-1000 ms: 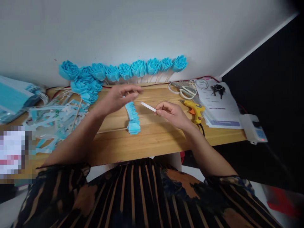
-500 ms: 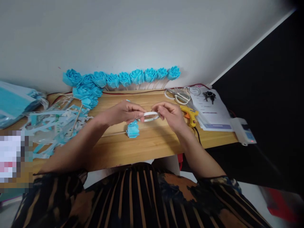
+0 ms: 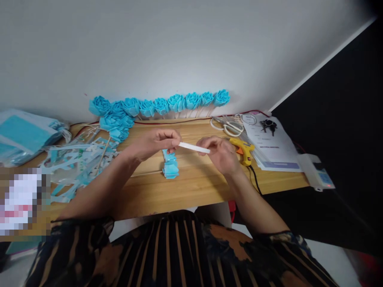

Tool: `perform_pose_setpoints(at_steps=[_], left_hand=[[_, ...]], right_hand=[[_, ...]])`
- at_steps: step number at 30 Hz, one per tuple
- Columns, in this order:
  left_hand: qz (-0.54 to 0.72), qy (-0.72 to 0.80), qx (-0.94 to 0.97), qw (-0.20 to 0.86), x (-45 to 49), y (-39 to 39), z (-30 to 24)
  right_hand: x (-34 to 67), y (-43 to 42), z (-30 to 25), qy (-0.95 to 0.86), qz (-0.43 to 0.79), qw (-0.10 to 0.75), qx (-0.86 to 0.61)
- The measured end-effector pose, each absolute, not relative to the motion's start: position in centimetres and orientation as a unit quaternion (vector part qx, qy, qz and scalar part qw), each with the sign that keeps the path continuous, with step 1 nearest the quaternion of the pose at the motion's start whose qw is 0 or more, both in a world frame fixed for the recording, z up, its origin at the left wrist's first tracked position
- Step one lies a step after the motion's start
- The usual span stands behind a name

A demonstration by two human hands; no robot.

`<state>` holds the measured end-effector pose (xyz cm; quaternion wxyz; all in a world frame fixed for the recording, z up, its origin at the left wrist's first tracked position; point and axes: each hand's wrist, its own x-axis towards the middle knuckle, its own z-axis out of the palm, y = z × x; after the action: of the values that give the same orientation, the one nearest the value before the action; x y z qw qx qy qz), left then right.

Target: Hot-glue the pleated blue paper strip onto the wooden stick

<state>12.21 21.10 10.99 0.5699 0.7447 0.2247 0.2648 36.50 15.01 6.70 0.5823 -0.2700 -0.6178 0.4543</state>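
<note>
A thin white strip [image 3: 194,148] is stretched straight between both hands above a wooden desk [image 3: 191,183]. My left hand [image 3: 157,142] pinches its left end with closed fingers. My right hand [image 3: 220,153] holds the right end, fingers curled. Just below the strip, a stack of folded blue paper pieces [image 3: 170,164] lies on the desk, partly hidden by my left fingers. A row of blue paper roses [image 3: 163,105] leans against the white wall at the back of the desk.
White scissors [image 3: 227,125] and a yellow glue gun [image 3: 243,148] lie right of my hands, beside a stack of papers [image 3: 271,145] with keys [image 3: 268,124] on top. Blue and white paper scraps [image 3: 77,159] and a blue packet [image 3: 25,135] fill the left side.
A second ago only my right hand held the strip. Then both hands bent it into a loop. Now it is pulled straight between them.
</note>
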Motion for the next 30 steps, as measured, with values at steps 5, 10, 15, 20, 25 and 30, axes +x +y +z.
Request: perform_pose_setpoints(at_steps=[5, 10, 15, 20, 25, 30], left_hand=[[0.229, 0.208, 0.792, 0.527, 11.7, 21.4, 11.6], [0.215, 0.181, 0.851, 0.444, 11.3, 21.1, 12.4], [0.252, 0.15, 0.867, 0.402, 11.3, 20.7, 12.7], [0.283, 0.144, 0.873, 0.371, 11.1, 20.3, 13.1], [0.283, 0.129, 0.867, 0.389, 11.0, 20.2, 13.5], [0.281, 0.116, 0.861, 0.408, 11.0, 19.7, 14.2]], right_hand=[[36.7, 14.4, 7.7, -0.679, 0.381, 0.574, -0.255], [36.5, 13.8, 9.2, -0.755, 0.237, 0.532, -0.303], [36.1, 13.6, 10.0, -0.798, 0.084, 0.53, -0.276], [35.8, 13.5, 10.2, -0.803, 0.042, 0.529, -0.273], [35.6, 13.4, 10.2, -0.802, 0.032, 0.529, -0.274], [35.6, 13.2, 10.2, -0.81, 0.005, 0.529, -0.252]])
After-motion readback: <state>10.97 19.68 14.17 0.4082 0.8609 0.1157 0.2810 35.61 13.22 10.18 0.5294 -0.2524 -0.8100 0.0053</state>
